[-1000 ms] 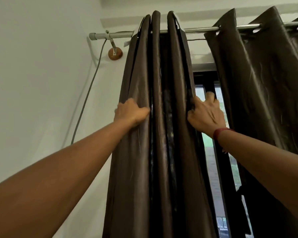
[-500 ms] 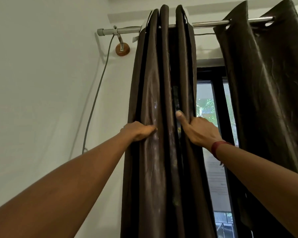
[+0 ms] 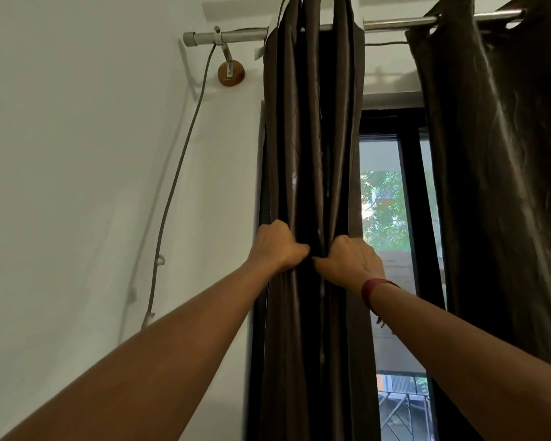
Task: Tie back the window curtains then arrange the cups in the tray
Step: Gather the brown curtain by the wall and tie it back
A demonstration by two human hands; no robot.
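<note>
A dark brown curtain (image 3: 312, 138) hangs in tight vertical folds from a metal rod (image 3: 239, 35), bunched at the window's left side. My left hand (image 3: 275, 246) grips the bundle's left folds and my right hand (image 3: 347, 262) grips its right folds, knuckles nearly touching across the middle. A red band circles my right wrist. A second brown curtain (image 3: 503, 173) hangs at the right, spread wider. No cups or tray are in view.
Between the two curtains a black-framed window (image 3: 411, 192) shows trees and buildings outside. A grey cable (image 3: 172, 198) runs down the white wall from the rod bracket (image 3: 230, 74) at the left.
Both hands have slid down the curtain and come together, squeezing the folds into a narrower bundle. The view has tilted so the rod sits higher in the frame.
</note>
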